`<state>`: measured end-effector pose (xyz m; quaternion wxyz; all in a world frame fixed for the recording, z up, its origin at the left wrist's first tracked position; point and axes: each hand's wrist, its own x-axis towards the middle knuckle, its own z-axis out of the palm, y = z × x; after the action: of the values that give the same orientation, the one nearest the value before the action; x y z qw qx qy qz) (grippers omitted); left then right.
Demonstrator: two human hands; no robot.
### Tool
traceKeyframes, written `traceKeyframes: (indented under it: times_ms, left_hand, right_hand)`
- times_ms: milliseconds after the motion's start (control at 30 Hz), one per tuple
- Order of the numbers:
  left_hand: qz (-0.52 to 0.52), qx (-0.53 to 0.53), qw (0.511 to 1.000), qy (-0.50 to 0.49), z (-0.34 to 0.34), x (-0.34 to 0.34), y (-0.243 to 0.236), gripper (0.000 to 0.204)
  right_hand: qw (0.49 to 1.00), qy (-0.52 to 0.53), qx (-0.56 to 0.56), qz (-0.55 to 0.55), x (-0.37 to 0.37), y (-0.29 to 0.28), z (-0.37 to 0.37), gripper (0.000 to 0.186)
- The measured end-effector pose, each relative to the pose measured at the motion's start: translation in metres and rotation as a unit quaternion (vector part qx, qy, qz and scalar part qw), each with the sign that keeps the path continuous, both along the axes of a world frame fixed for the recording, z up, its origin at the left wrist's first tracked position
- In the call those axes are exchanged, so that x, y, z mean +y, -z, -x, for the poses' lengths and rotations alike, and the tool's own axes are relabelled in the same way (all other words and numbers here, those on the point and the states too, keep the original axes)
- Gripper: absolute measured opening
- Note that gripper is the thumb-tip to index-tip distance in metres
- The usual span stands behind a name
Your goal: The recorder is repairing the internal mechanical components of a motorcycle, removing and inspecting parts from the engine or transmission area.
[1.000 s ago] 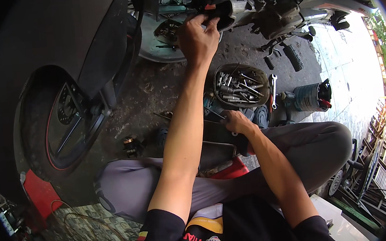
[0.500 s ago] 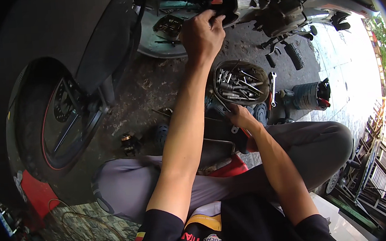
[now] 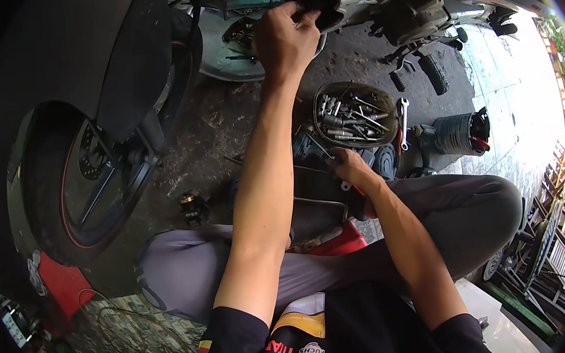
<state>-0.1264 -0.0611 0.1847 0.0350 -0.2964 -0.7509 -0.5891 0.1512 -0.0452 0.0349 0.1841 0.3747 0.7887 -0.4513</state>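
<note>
My left hand (image 3: 286,40) reaches up to the underside of a motorbike, its thumb and fingers pinched together beside a black curved part (image 3: 327,10). What they grip, if anything, is hidden. Low between my knees, my right hand (image 3: 350,167) is closed around a thin metal rod-shaped tool (image 3: 321,146); the fist covers its lower end. Just beyond this hand stands an oval bin (image 3: 393,123) holding several sockets and metal tools (image 3: 351,117). A combination wrench (image 3: 403,124) leans along the bin's right side.
The bike's front wheel (image 3: 71,175) stands at left. Behind my left hand lies a metal tray (image 3: 217,48) with small parts. A blue can (image 3: 454,136) stands at right, near a foot pedal (image 3: 433,74). A black and gold part (image 3: 191,208) sits on the floor.
My left hand has shifted slightly up and left, still beside the black part. My right hand and its rod-shaped tool have barely moved. The whole view has shifted a little.
</note>
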Motion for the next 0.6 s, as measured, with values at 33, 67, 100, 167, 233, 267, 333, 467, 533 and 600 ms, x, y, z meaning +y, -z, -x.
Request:
traceKeyframes:
  times_ms: [33,67,100,167,233,267,333,467,533,600]
  left_hand:
    - [-0.011,0.001,1.0,0.012,0.003,-0.001,0.001,0.023]
    - [-0.001,0.005,1.0,0.027,0.005,-0.006,0.004,0.025]
    - [0.002,-0.007,0.999,0.039,0.006,-0.007,0.006,0.024]
    - [0.017,-0.03,0.998,0.05,0.007,-0.009,0.01,0.023]
    - [0.01,-0.038,0.997,0.068,0.007,-0.01,0.012,0.022]
    - [0.013,-0.041,0.996,0.074,0.008,-0.011,0.012,0.022]
    - [0.016,-0.037,0.996,0.081,0.008,-0.011,0.013,0.021]
    - [-0.002,-0.046,0.996,0.079,0.005,-0.008,0.015,0.02]
    - [-0.031,-0.011,0.997,0.074,0.005,-0.005,0.016,0.021]
    - [-0.051,0.002,0.996,0.074,0.005,-0.003,0.017,0.022]
  right_hand:
    - [1.0,0.006,-0.004,-0.004,0.0,0.001,-0.001,0.039]
    - [1.0,0.006,0.003,-0.003,0.001,0.001,-0.001,0.036]
    - [1.0,0.006,0.009,-0.002,0.002,0.001,0.0,0.034]
    - [0.972,0.124,0.192,0.056,0.001,-0.004,0.009,0.029]
    - [0.946,0.161,0.28,0.019,0.004,-0.017,0.023,0.023]
    - [0.924,0.175,0.34,-0.013,0.006,-0.026,0.033,0.025]
    - [0.913,0.199,0.353,-0.053,0.011,-0.052,0.052,0.028]
    - [0.91,0.185,0.355,-0.111,0.023,-0.114,0.084,0.033]
    - [0.907,0.176,0.351,-0.151,0.026,-0.139,0.097,0.034]
    - [0.923,0.179,0.315,-0.131,0.028,-0.158,0.105,0.034]
